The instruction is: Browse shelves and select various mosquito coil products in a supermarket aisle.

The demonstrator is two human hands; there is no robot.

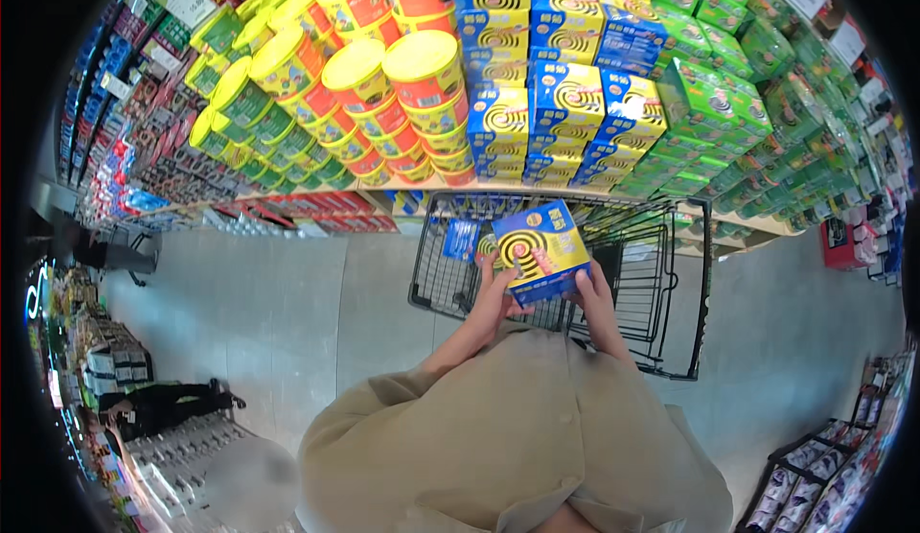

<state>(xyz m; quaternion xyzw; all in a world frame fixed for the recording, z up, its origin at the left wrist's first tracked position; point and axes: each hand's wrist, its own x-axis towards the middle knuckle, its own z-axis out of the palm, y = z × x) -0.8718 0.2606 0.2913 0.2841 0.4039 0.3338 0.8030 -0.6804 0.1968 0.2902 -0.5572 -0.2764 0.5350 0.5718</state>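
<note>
Both my hands hold a blue and yellow cardboard box (543,252) with a black spiral printed on it, like a mosquito coil box. My left hand (496,290) grips its left side, thumb on the front face. At the lower right corner, my right hand (595,303) closes on the box. The box is tilted and held over a black wire shopping cart (417,267). Inside the cart, left of the held box, lie a small blue packet (461,239) and a green round-patterned item (486,247), partly hidden by my left hand.
Beyond the cart, a shelf (503,186) bears stacked blue and yellow boxes (568,98), yellow-lidded tubs (424,66) and green boxes (708,101). A person in dark clothes (158,403) is at the lower left. Another person with a cart (122,254) is farther left. Racks (798,468) stand lower right.
</note>
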